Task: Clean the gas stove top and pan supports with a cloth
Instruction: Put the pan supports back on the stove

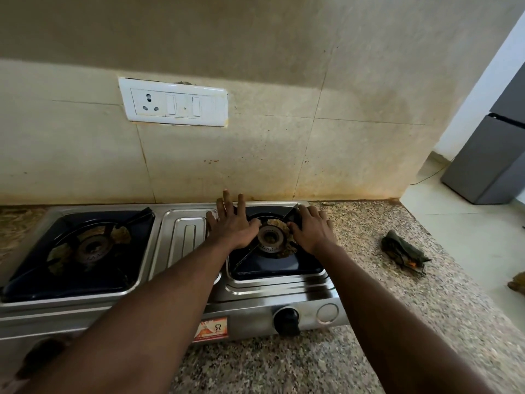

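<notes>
Two-burner steel gas stove [284, 291] sat on a speckled granite countertop [369, 308]. Brown burnt residue ringed both burners. Left hand [235, 223] lay flat, fingers splayed, at 9 o'clock of the right pan support [245, 259]. Right hand [311, 228] curled its fingers over that support at 2 o'clock. Crumpled dark cloth [400, 251] lay on the countertop at 3 o'clock of the stove, apart from both hands. Stained tiled wall [255, 155] at 12 o'clock, grey refrigerator [488, 155] at 2 o'clock.
</notes>
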